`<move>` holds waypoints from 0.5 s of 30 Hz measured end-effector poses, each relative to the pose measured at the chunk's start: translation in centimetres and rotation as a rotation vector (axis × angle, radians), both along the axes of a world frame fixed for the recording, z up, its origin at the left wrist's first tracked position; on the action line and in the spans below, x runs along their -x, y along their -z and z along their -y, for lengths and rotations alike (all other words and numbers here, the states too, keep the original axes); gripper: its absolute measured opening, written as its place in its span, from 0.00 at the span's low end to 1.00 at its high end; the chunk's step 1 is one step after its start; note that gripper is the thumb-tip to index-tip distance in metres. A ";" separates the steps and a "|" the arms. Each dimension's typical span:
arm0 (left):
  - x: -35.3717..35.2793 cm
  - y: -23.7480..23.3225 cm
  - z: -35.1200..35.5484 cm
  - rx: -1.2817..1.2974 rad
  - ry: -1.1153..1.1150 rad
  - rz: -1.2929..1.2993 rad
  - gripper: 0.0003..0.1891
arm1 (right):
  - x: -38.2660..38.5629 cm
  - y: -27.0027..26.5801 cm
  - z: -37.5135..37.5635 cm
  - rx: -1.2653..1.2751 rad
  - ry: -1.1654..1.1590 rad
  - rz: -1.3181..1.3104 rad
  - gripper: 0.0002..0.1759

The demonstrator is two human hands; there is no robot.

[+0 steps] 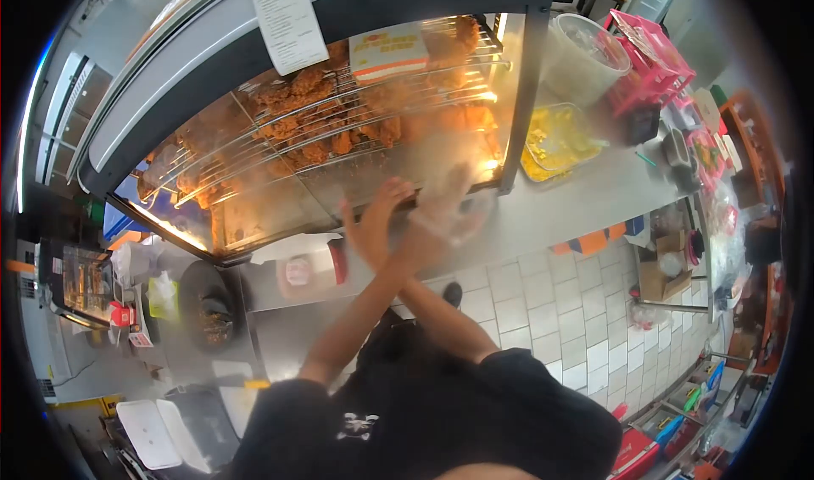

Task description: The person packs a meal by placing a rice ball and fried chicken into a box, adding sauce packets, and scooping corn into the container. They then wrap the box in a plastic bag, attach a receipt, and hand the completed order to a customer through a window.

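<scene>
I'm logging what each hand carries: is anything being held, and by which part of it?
The right hand shows nothing in it. Clear plastic surrounds the left hand, but blur hides whether it is worn or held, and where.

a pale bucket (570,77) and a pink basket (657,60) stand near a tray (549,176) of yellow food (560,139).

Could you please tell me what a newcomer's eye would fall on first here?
Probably the glowing display case at the upper middle, filled with golden-brown fried pieces. Just below it, the person's forearms cross, left hand towards the right, right hand towards the left.
</scene>
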State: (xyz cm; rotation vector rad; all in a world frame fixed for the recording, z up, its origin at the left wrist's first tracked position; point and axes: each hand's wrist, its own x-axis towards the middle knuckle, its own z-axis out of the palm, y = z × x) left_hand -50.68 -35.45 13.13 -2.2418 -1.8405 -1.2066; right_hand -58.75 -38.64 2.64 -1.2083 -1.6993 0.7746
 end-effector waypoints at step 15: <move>13.3 8.7 -7.3 -0.409 -0.910 0.132 0.25 | -3.1 1.8 4.1 -0.240 -0.622 0.029 0.44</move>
